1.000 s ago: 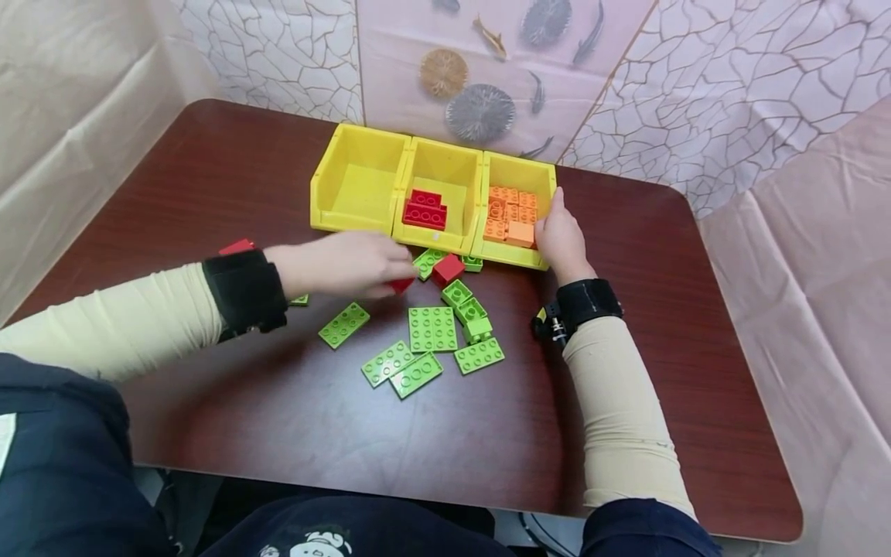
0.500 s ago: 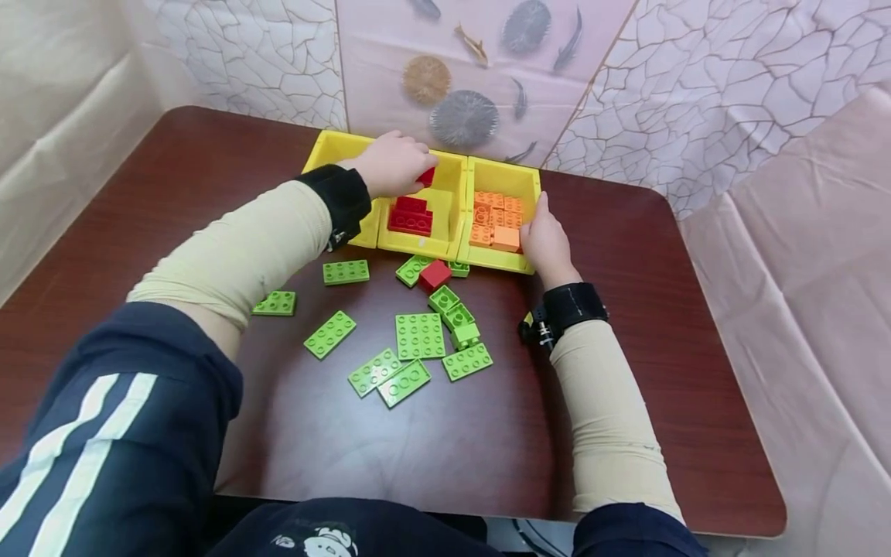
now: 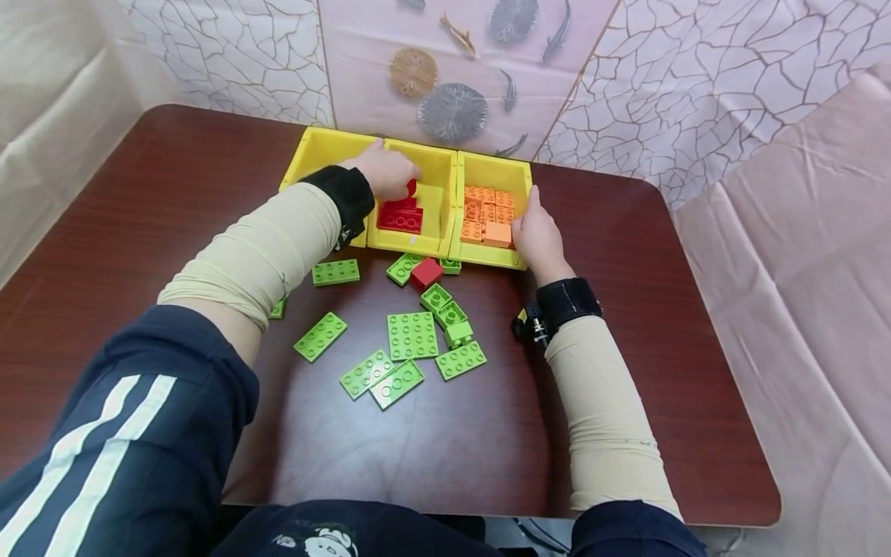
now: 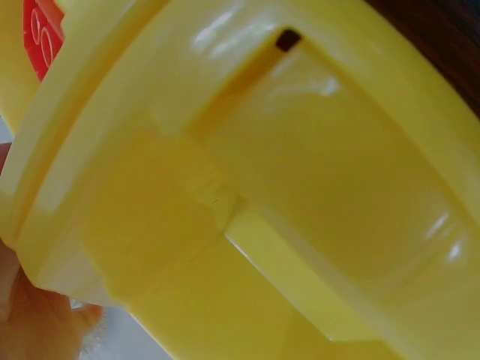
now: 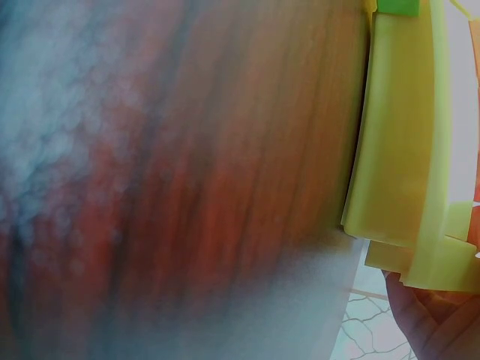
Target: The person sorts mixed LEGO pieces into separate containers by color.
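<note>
My left hand (image 3: pixel 384 170) reaches into the middle compartment of a yellow three-part bin (image 3: pixel 445 246) and pinches a red toy brick (image 3: pixel 411 187), mostly hidden under the fingers. Below it, other red bricks (image 3: pixel 400 218) lie in that compartment. In the left wrist view, the bin's yellow wall (image 4: pixel 337 150) fills most of the picture, with part of the left hand (image 4: pixel 41 322) at the lower left. My right hand (image 3: pixel 541 238) holds the bin's right side wall, beside the compartment with orange bricks (image 3: pixel 489 213); the right wrist view shows its fingers (image 5: pixel 427 322) at the bin's end.
On the brown table (image 3: pixel 592 433), several green bricks lie in front of the bin, among them a square plate (image 3: pixel 412 336) and a flat brick (image 3: pixel 320 336). One red brick (image 3: pixel 426 274) rests near the bin's front edge. A patterned cloth (image 3: pixel 452 70) hangs behind.
My left hand has carried a red brick from the table up into the bin and lowered it into the middle compartment. The right hand stays at the bin's side; the head view has shifted slightly.
</note>
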Motion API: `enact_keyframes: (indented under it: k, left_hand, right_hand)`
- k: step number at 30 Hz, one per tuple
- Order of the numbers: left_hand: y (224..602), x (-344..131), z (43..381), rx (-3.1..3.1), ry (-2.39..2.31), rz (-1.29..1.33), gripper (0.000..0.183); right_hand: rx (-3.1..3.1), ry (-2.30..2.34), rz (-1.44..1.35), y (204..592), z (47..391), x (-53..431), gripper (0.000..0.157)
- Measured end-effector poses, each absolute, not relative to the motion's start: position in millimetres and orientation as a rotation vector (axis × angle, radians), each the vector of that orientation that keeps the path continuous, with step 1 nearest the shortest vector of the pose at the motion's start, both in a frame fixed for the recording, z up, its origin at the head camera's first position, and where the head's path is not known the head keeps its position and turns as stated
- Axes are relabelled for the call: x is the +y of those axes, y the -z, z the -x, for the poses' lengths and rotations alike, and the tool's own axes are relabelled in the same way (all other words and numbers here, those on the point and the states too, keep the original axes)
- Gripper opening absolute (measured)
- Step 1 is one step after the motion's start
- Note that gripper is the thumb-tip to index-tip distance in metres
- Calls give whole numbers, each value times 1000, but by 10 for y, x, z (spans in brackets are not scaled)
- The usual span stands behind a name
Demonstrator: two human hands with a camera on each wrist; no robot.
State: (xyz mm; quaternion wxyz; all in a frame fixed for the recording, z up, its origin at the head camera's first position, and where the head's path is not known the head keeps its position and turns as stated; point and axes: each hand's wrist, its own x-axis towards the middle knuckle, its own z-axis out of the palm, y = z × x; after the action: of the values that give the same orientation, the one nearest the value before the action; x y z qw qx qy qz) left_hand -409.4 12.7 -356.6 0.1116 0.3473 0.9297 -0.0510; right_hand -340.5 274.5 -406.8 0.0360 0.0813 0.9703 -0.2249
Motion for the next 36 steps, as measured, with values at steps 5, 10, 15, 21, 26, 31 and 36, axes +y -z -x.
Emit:
enact_keyframes:
  k: [5,10,15,21,26,31,36]
  left_hand:
    - [3585,95,4079,2665,133,-958,42]
    - [3605,65,4071,2640,138,-916,43]
    - [3598,35,4036,2668,151,-940,43]
    - [3594,21,3891,2756,129,-1180,40]
    - [3611,47,3587,2804,87,-1507,30]
    - [3671,100,3283,2770,54,-1728,23]
    - [3771,134,3102,2733,73,-1772,19]
  right_hand:
    - [2977,691,-240,4059,3393,2700,69]
    - [2983,694,-236,4058,3393,2661,68]
    - [2990,686,-223,4059,3397,2638,68]
    - [3026,668,-199,4061,3399,2650,68]
    - [3024,666,-202,4048,3380,2682,68]
    - [3020,677,-209,4051,3368,2722,69]
    - [3016,685,-205,4071,3371,2733,68]
